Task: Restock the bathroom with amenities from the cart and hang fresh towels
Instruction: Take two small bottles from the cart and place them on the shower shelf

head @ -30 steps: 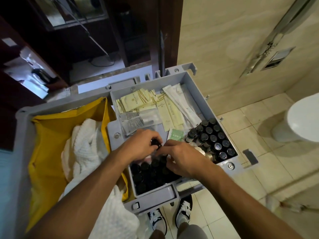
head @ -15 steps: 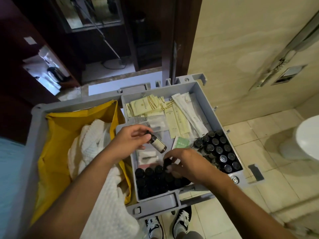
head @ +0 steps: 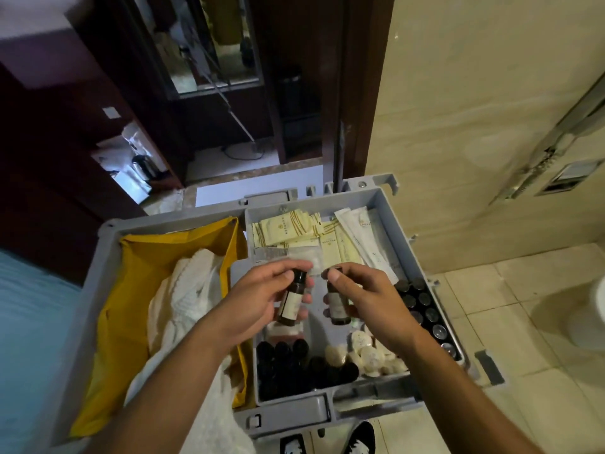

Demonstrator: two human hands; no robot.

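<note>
1. Two black-and-white shoes [head: 330,442] are cut off at the bottom edge, on pale floor tiles.
2. The grey cart tray [head: 391,224] holds a near cluster of black-capped bottles [head: 284,362], too dark to count, with white round soaps [head: 366,353] beside them.
3. The left hand [head: 262,298] grips one small amber bottle [head: 292,301], fingers curled round it, thumb near the cap.
4. The right hand [head: 363,296] pinches a second amber bottle [head: 335,304], partly hidden by its fingers; both bottles hang just apart above the tray.
5. A second bottle row [head: 425,312] lines the tray's right wall.
6. The yellow bag [head: 137,290] at left holds white towels [head: 183,296].
7. Cream sachets [head: 288,229] fill the tray's far end.
8. A toilet [head: 589,312] is cut off at right.
</note>
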